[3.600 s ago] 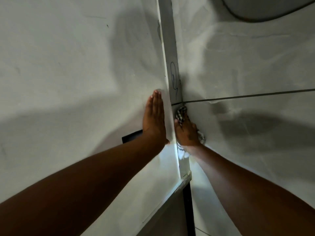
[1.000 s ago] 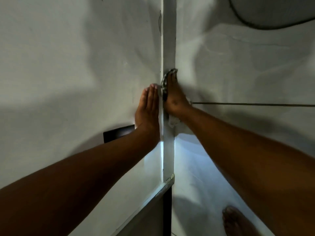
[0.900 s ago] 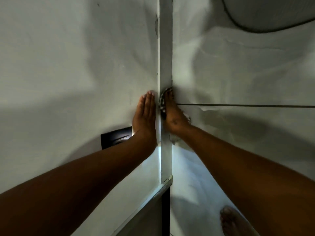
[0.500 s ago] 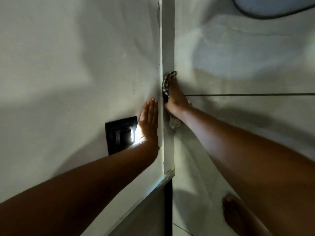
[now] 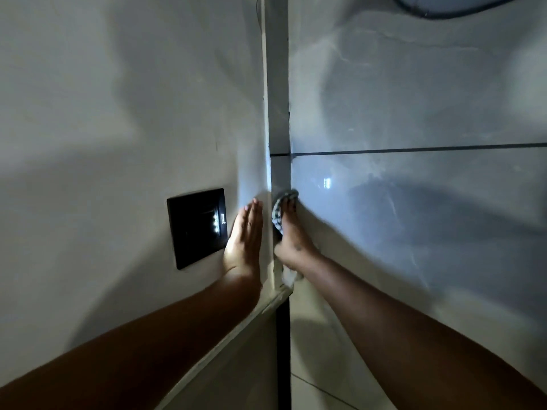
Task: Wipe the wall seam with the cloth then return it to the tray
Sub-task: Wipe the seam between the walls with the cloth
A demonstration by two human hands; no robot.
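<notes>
A vertical wall seam point(image 5: 278, 113), a pale strip, runs down the corner between two light walls. My right hand point(image 5: 291, 238) presses a checked black-and-white cloth point(image 5: 278, 214) flat against the seam's lower part, just below a dark horizontal joint line point(image 5: 414, 149). A white end of the cloth hangs out under my wrist. My left hand point(image 5: 244, 238) lies flat on the left wall beside the seam, fingers together and pointing up, holding nothing. No tray is in view.
A black switch plate point(image 5: 196, 227) with small lit dots sits on the left wall, touching distance left of my left hand. A dark cable point(image 5: 444, 14) curves across the top right. The left wall's lower edge point(image 5: 236, 327) slants down to the floor tiles.
My right hand has slid the cloth down the seam from above the joint line to below it. My left hand stays flat on the wall beside the switch plate.
</notes>
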